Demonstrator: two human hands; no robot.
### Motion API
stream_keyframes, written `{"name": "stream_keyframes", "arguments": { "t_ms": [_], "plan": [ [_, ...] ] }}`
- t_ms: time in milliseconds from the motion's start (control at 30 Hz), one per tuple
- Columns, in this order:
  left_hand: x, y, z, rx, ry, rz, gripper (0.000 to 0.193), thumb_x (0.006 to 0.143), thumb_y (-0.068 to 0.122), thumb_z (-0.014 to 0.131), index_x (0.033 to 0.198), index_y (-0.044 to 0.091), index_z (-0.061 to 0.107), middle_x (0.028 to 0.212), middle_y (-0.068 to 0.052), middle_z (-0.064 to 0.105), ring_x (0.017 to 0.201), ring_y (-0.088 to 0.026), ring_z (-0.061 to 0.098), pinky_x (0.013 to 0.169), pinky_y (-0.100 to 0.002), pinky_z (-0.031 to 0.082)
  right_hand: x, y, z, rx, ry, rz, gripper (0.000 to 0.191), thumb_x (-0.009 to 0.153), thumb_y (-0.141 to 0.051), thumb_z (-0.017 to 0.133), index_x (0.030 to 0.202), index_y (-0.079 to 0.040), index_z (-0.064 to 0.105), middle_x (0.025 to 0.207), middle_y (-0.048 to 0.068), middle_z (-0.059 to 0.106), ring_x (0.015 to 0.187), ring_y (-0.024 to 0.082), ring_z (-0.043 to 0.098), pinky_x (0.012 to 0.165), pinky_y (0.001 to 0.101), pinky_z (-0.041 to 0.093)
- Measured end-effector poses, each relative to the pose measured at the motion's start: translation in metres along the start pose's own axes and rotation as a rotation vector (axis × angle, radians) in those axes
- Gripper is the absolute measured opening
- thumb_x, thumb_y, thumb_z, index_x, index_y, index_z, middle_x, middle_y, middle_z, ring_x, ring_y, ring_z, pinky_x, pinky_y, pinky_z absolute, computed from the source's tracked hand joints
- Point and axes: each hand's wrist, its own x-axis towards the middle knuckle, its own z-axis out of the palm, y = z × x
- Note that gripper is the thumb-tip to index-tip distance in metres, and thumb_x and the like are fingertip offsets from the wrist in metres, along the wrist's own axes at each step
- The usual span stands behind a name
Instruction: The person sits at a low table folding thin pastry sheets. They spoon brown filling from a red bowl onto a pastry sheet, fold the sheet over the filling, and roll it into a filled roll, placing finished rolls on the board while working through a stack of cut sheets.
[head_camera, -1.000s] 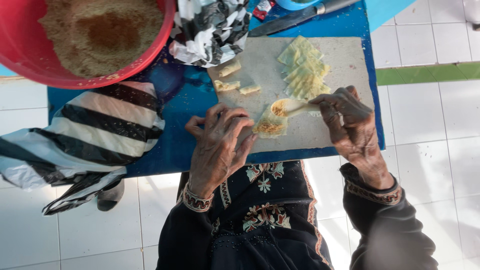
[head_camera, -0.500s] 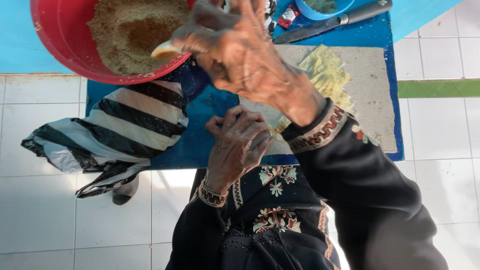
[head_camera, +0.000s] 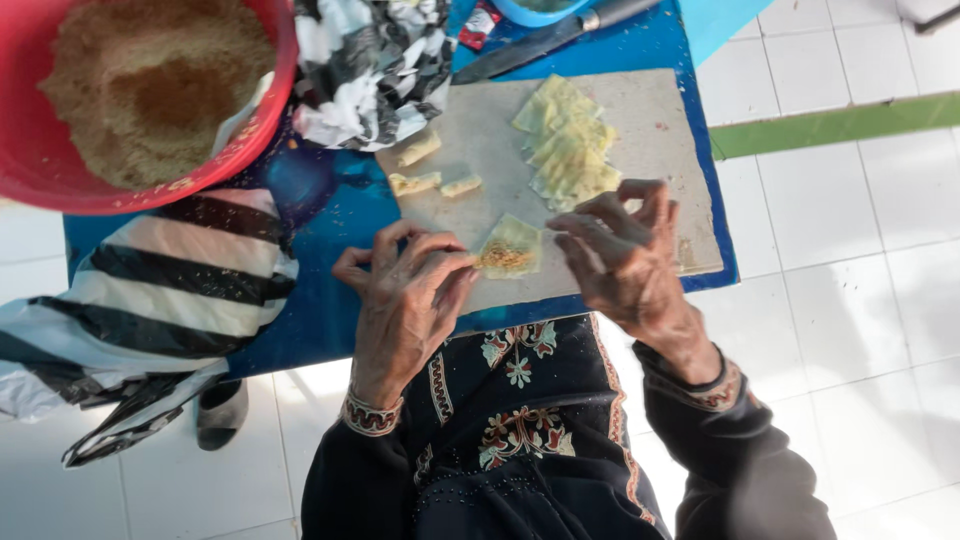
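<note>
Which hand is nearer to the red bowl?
Left. The left hand lies below and right of the red bowl; the right hand is farther right, across the board.
</note>
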Motion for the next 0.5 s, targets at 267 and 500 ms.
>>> {"name": "stream_keyframes", "arguments": {
  "t_ms": [267, 500],
  "plan": [
    [0.001, 0.002, 0.006, 0.066, 0.002, 0.014, 0.016, 0.087, 0.022, 0.082, 0.099, 0.019, 0.072, 0.109, 0.01, 0.069, 0.12, -0.023, 0.053, 0.1, -0.052, 0.023, -0.006, -0.004, 0.02, 0.061, 0.025, 0.092, 0.024, 0.083, -0.017, 0.085, 0.104, -0.014, 0.075, 0.103, -0.001, 0.065, 0.11, 0.031, 0.043, 0.093, 0.0466, 0.031],
    [-0.001, 0.008, 0.012, 0.051, -0.03, -0.02, 0.017, 0.088, 0.018, 0.079, 0.102, 0.018, 0.068, 0.111, 0.008, 0.072, 0.121, -0.023, 0.054, 0.1, -0.052, 0.022, -0.005, -0.001, 0.023, -0.101, -0.023, -0.033, 0.024, 0.083, -0.024, 0.088, 0.101, -0.019, 0.073, 0.106, -0.007, 0.066, 0.115, 0.024, 0.047, 0.098, 0.0474, 0.031]
  ]
}}
